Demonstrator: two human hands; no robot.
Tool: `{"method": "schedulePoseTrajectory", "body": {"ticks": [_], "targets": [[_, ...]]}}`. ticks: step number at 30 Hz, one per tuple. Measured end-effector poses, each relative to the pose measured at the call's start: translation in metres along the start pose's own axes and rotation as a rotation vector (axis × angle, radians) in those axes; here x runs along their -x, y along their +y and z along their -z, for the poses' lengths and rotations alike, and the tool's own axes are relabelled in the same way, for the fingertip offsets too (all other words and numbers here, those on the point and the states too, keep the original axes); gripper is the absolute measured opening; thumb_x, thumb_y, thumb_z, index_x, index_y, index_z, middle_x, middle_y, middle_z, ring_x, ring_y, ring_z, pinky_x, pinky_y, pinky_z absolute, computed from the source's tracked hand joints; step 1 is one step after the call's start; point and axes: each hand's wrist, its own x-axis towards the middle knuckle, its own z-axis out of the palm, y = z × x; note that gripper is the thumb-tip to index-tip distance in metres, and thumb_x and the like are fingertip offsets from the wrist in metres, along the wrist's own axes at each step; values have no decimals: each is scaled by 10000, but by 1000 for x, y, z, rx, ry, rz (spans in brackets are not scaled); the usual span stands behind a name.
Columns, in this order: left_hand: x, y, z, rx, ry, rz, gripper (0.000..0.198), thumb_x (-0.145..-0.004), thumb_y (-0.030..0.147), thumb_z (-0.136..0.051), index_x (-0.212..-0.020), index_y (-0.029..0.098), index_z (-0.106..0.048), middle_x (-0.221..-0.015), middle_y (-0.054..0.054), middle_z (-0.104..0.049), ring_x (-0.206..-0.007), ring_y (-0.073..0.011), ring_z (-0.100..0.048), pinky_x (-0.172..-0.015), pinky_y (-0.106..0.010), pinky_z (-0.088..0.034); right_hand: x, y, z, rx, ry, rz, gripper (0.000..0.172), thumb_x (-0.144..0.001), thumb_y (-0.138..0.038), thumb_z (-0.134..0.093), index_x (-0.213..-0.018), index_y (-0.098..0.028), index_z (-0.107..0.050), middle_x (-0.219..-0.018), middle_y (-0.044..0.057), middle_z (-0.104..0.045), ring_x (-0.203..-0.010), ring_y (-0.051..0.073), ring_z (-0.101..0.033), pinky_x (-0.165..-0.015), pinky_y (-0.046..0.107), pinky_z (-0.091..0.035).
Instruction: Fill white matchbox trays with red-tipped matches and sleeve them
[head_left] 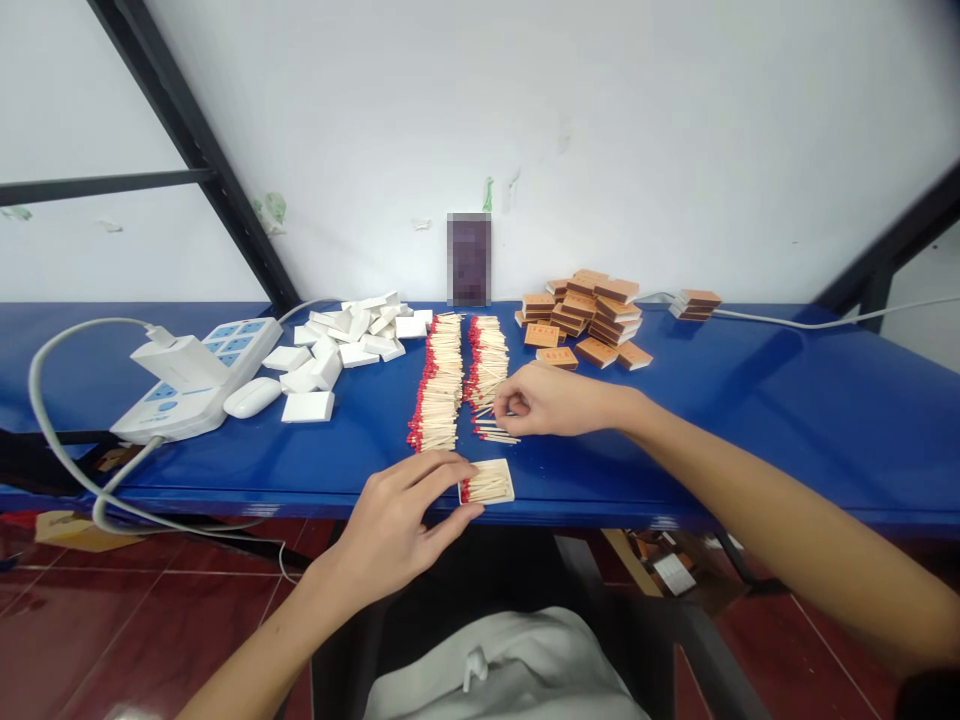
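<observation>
A small white tray [501, 495] partly filled with red-tipped matches lies near the front edge of the blue table [750, 400]. My left hand [401, 520] holds this tray by its left side, fingers curled against it. My right hand [551, 400] is pinched on a few loose matches [496, 432] at the near end of the right row of matches [486, 360]. A second row of matches [439, 385] lies just to the left of it.
A pile of empty white inner trays [345, 345] sits at the left, beside a white power strip [199, 375] with a plugged adapter and cable. Orange matchbox sleeves [589, 315] are stacked at the back right, a few more [696, 303] farther right. A dark phone [469, 258] leans on the wall.
</observation>
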Motion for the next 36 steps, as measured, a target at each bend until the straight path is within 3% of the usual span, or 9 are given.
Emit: {"method": "schedulePoseTrajectory", "body": {"ticks": [4,10,17,21,32,36], "targets": [[1,-2,-1,6,-6,-6,216,-934,267,-642,-1139,198,-638,-1116,-77,-704,-1007,-196,-686,-896,-316,-561,3,3,7,108,84,-36,121,-793,-216,-584,-718,-166,-664,-626,-33,-572,-556,86,-454,-582,240,-316],[0,-1,-1,1,-5,2,212,-934,270,-639,-1135,204,-648,-1111,-71,-703,-999,-191,-688,-894,-312,-565,3,7,5,203,93,-43,109,-806,-222,-595,-760,-179,-684,-644,-21,-605,-588,100,-495,-586,241,-308],[0,0,-1,-11,-2,-5,203,-939,278,-628,-1127,206,-653,-1102,-74,-707,-991,-195,-691,-884,-313,-568,7,-4,-2,63,48,83,170,-876,-302,-606,-814,-168,-690,-605,-38,-570,-542,91,-471,-586,238,-313],[2,-1,-2,-11,-15,3,205,-936,273,-638,-1130,208,-645,-1115,-68,-701,-997,-191,-686,-891,-310,-556,1,-2,-12,44,29,108,238,-922,-294,-555,-743,-158,-633,-615,-37,-548,-552,86,-428,-590,236,-302],[1,-2,-2,-7,-12,-4,211,-933,267,-639,-1134,204,-646,-1118,-77,-699,-1000,-195,-688,-886,-312,-564,1,-2,-9,16,-10,77,140,-897,-150,-527,-785,-158,-610,-689,-26,-588,-608,93,-490,-618,225,-340],[1,-3,-3,-6,-10,-13,211,-931,265,-640,-1132,200,-648,-1121,-73,-694,-1008,-190,-684,-893,-312,-564,-1,0,-14,-4,12,94,133,-920,-195,-533,-840,-154,-631,-747,-5,-633,-637,99,-520,-634,227,-356]]}}
